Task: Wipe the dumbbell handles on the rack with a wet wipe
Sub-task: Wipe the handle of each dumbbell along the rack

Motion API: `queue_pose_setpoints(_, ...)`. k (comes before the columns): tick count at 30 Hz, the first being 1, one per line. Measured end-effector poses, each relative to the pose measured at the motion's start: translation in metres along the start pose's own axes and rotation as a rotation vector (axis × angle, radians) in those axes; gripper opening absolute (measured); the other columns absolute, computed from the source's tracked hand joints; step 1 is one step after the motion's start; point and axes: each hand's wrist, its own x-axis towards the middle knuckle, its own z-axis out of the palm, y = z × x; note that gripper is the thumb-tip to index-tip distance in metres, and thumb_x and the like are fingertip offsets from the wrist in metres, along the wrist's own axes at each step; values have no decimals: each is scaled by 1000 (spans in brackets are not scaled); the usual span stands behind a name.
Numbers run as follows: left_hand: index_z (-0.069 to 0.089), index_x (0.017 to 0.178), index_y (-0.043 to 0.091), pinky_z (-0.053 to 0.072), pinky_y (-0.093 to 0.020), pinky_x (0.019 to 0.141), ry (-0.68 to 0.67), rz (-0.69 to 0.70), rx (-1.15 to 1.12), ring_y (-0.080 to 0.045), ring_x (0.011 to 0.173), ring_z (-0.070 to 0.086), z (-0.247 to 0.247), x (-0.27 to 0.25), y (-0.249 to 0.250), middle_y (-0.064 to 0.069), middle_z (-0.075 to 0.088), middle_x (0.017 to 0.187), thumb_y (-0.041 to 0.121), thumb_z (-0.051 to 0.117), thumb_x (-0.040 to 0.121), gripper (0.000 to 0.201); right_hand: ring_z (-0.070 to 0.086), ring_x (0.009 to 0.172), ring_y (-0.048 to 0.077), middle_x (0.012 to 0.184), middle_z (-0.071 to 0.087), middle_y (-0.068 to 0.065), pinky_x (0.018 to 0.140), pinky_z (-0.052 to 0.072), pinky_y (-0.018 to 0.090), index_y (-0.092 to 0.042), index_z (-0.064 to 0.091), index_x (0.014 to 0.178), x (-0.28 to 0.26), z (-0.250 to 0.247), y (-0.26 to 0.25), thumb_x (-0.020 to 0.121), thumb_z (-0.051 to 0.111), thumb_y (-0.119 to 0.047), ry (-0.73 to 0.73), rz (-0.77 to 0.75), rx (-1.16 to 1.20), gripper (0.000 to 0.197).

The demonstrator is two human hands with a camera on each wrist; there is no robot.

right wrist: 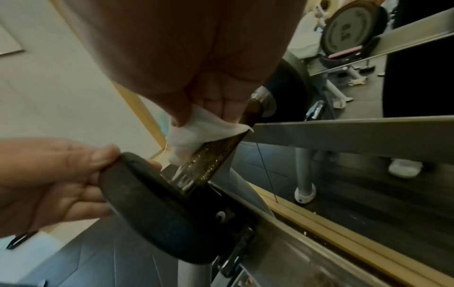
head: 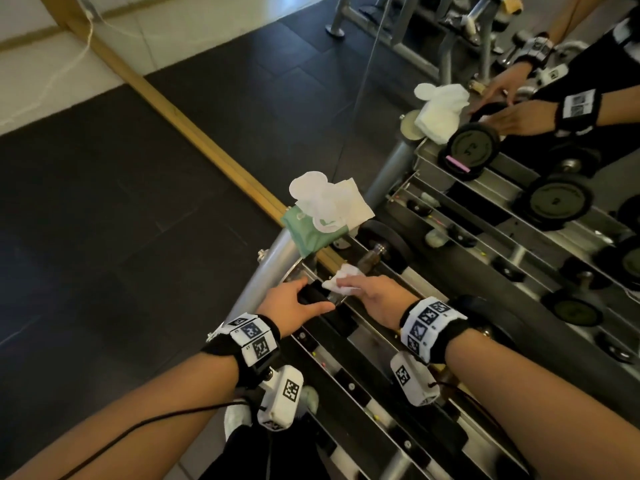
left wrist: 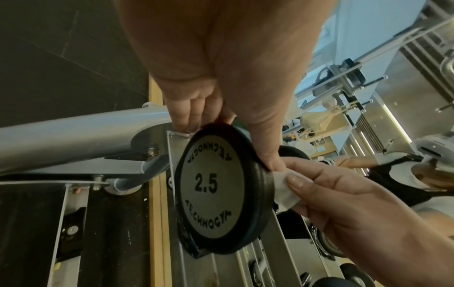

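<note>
A small dumbbell lies at the left end of the steel rack (head: 363,344). Its near black end disc (left wrist: 209,184), marked 2.5, is gripped round the rim by my left hand (head: 311,296), thumb on one side and fingers on the other. My right hand (head: 349,284) pinches a crumpled white wet wipe (head: 341,280) and presses it onto the brown knurled handle (right wrist: 216,155) just behind that disc. In the right wrist view the wipe (right wrist: 196,132) covers the upper part of the handle. The far disc (head: 388,244) stays on the rack.
A green pack of wet wipes (head: 311,233), with loose white wipes on top, sits on the rack's end post. A wood-framed mirror (head: 173,109) behind the rack repeats the rack, dumbbells and my hands. Dark rubber flooring (head: 104,220) lies to the left.
</note>
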Motion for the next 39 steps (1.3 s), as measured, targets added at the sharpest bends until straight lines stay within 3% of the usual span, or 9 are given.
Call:
queue_pose_setpoints(6,59,129,16,41,-15,61,-122,41,185,-7,83,59,-24,2,19,9,61,93,52,67,86,57,59,116,29,127,64,15,87,39,16,-12,64,127,-48,-16,-4,101,44,-6,144,157,386,34)
queue_pose_setpoints(7,60,129,16,42,-15,62,-132,45,210,-8,86,59,-27,3,23,8,63,97,51,66,87,56,60,110,30,122,65,17,82,43,13,-7,65,126,-59,-20,-2,101,44,-4,202,192,521,33)
queue_pose_setpoints(11,42,145,12,44,-34,104,-141,70,230,-24,127,54,-23,0,42,-8,53,142,48,70,86,75,61,89,22,105,61,15,70,55,27,8,58,127,-111,-26,4,100,38,1,342,261,1055,33)
queue_pose_setpoints(18,41,143,17,41,-39,108,-79,283,225,-28,129,50,13,-33,97,-10,54,139,41,72,85,70,54,108,34,118,55,22,92,50,45,7,57,128,-182,-16,29,97,40,8,491,381,1333,35)
queue_pose_setpoints(22,42,143,20,39,-29,106,-131,328,225,-22,128,51,47,-52,109,-6,54,139,40,70,88,65,62,96,24,110,62,17,83,55,36,2,61,123,-205,-21,53,97,44,6,492,295,1206,32)
queue_pose_setpoints(26,47,138,31,43,-24,96,-213,268,140,-13,117,55,85,-65,103,3,56,134,45,69,87,58,62,95,19,98,68,3,83,51,30,-14,71,109,-211,-21,84,96,58,-12,620,217,732,19)
queue_pose_setpoints(30,57,123,35,43,-20,90,-207,172,51,-4,108,55,121,-78,88,9,60,128,58,73,77,54,58,98,10,106,65,-6,82,40,15,-31,67,118,-205,-6,108,102,47,-19,583,180,336,28)
queue_pose_setpoints(34,58,131,29,39,-13,77,-166,95,73,-2,104,55,145,-89,73,9,62,128,69,72,70,74,55,106,14,115,60,0,95,38,22,-27,62,127,-193,-6,113,103,42,-17,531,117,381,33)
queue_pose_setpoints(39,70,114,33,47,-15,75,-147,24,33,-3,96,63,153,-90,66,18,68,101,71,73,66,61,62,110,26,118,65,10,100,46,30,-23,62,130,-183,-4,121,100,50,-11,427,114,322,35)
